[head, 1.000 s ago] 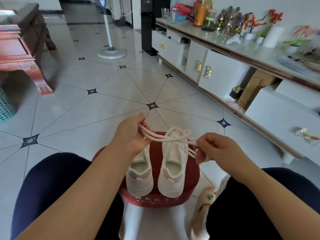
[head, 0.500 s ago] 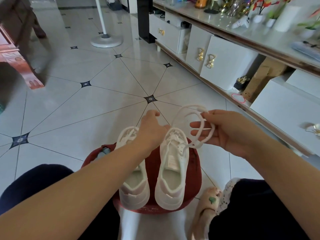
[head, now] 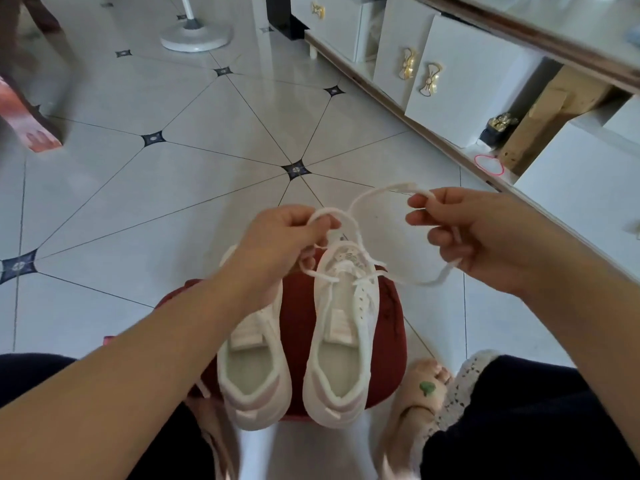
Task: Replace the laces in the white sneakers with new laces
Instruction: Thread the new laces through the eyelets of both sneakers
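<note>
Left grip (head: 277,237) and right grip (head: 474,237) each pinch a white lace (head: 405,187) above two sneakers (head: 343,358), heels at the red stool's (head: 298,323) near edge, open tiled floor (head: 207,133) beyond

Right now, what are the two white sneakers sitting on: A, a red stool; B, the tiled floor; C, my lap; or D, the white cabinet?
A: the left sneaker and the right sneaker stand side by side on the red stool, while the left hand and right hand hold a white lace above them.
</note>
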Demonstrator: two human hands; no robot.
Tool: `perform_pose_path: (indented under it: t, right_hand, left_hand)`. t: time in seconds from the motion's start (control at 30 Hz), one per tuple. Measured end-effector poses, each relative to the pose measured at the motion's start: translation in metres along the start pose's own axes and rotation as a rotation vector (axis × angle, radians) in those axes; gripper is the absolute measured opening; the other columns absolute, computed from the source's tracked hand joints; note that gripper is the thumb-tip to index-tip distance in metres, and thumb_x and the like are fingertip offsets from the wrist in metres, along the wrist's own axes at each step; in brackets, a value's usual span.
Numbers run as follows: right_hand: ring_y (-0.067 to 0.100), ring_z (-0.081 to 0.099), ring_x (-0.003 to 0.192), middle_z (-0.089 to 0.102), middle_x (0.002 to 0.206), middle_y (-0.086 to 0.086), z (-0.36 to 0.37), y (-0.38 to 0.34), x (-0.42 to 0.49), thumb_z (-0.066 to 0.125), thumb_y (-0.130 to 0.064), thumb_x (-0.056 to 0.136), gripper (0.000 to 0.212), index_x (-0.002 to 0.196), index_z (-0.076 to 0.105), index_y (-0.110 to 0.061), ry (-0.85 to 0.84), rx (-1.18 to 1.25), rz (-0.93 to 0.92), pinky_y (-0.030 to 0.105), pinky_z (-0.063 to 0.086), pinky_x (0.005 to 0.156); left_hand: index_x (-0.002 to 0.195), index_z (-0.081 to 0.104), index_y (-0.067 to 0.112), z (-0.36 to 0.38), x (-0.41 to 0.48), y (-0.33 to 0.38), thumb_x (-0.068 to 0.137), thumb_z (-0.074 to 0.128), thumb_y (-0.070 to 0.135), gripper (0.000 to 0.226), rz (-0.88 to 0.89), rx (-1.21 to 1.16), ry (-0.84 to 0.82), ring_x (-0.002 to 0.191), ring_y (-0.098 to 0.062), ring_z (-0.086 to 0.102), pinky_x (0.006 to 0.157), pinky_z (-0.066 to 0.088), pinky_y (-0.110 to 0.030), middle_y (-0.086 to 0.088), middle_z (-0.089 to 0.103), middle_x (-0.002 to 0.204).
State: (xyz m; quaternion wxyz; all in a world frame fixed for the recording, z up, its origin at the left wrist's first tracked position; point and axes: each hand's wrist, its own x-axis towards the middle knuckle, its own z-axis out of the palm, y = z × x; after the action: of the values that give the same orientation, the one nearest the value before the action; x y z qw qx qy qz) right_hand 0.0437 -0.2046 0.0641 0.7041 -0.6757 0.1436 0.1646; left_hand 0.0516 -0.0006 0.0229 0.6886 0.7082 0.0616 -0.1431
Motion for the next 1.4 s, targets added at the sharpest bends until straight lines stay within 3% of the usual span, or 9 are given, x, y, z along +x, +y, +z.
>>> perform_pose_path:
  t: [0.17,0.33,0.5,0.7,0.87,1.03,1.23,1.33,1.4]
  right_hand:
    - [0.005,0.036,0.040,0.055,0.054,-0.004,-0.026,0.000,-0.012,0.052,-0.031,0.089,0.022,0.084,0.069,-0.018,-0.008,-0.449,-0.050,0.014,0.033,0.041]
    - [0.007,0.062,0.080,0.069,0.082,-0.008,-0.030,0.034,-0.007,0.062,-0.031,0.085,0.011,0.086,0.070,-0.025,-0.197,-0.998,0.071,0.019,0.046,0.074]
    - [0.014,0.052,0.082,0.063,0.093,0.002,-0.023,0.080,0.016,0.051,-0.021,0.091,0.017,0.099,0.063,-0.011,-0.157,-1.417,0.024,0.022,0.037,0.068]
    - [0.013,0.055,0.095,0.058,0.107,-0.003,0.000,0.085,0.024,0.044,0.007,0.082,0.040,0.113,0.053,-0.018,-0.101,-1.107,0.018,0.022,0.048,0.074]
    - [0.009,0.057,0.089,0.061,0.106,-0.007,0.015,0.087,0.035,0.048,-0.010,0.087,0.023,0.101,0.054,-0.027,-0.008,-0.841,-0.065,0.016,0.041,0.065]
    - [0.009,0.051,0.081,0.056,0.089,-0.010,0.025,0.094,0.045,0.060,-0.038,0.086,0.027,0.110,0.057,-0.025,-0.024,-1.023,-0.229,0.009,0.034,0.063]
    - [0.002,0.050,0.070,0.054,0.072,-0.017,0.027,0.098,0.046,0.063,-0.018,0.084,0.019,0.102,0.070,-0.021,0.105,-0.981,-0.310,0.003,0.034,0.062]
    - [-0.002,0.054,0.065,0.058,0.071,-0.013,0.017,0.092,0.043,0.070,-0.020,0.080,0.021,0.099,0.066,-0.028,0.186,-0.788,-0.259,0.000,0.037,0.063]
    - [0.008,0.063,0.067,0.063,0.071,-0.006,0.011,0.088,0.038,0.073,-0.018,0.078,0.017,0.088,0.059,-0.022,0.217,-0.588,-0.165,0.011,0.049,0.070]
  left_hand:
    - [0.082,0.062,0.010,-0.031,0.019,-0.002,0.092,0.052,0.012,0.015,-0.146,-0.153,0.197,0.034,-0.004,0.029,0.036,0.031,-0.015,0.001,0.050,0.055]
    - [0.079,0.060,0.011,-0.026,0.014,-0.014,0.087,0.060,0.011,0.007,-0.204,0.041,0.102,0.036,-0.007,0.029,0.039,0.033,-0.017,0.000,0.060,0.051]
    - [0.084,0.058,0.007,0.000,0.004,-0.033,0.088,0.057,0.006,0.004,-0.245,0.113,-0.068,0.040,-0.010,0.043,0.040,0.041,-0.018,-0.006,0.069,0.064]
    - [0.082,0.059,0.008,0.016,0.011,-0.041,0.087,0.056,0.002,0.008,-0.203,0.205,-0.099,0.047,-0.015,0.055,0.049,0.052,-0.025,-0.013,0.070,0.074]
    - [0.074,0.059,0.014,0.023,0.011,-0.046,0.081,0.063,0.006,0.012,-0.079,0.442,-0.100,0.039,-0.010,0.047,0.047,0.039,-0.019,-0.003,0.057,0.051]
    - [0.084,0.065,0.021,0.024,0.013,-0.049,0.081,0.066,0.018,0.005,0.062,0.681,-0.047,0.065,-0.001,0.053,0.057,0.041,-0.011,0.010,0.062,0.075]
    - [0.095,0.067,0.021,0.027,0.015,-0.056,0.080,0.066,0.021,0.015,0.101,0.800,-0.101,0.073,-0.002,0.053,0.061,0.037,-0.005,0.013,0.058,0.077]
    - [0.100,0.066,0.020,0.030,0.016,-0.056,0.077,0.069,0.031,0.025,0.093,0.842,-0.114,0.072,-0.002,0.051,0.061,0.035,-0.012,0.015,0.054,0.077]
    - [0.102,0.067,0.020,0.030,0.016,-0.055,0.076,0.071,0.033,0.030,0.080,0.863,-0.120,0.079,-0.005,0.052,0.066,0.036,-0.016,0.015,0.055,0.083]
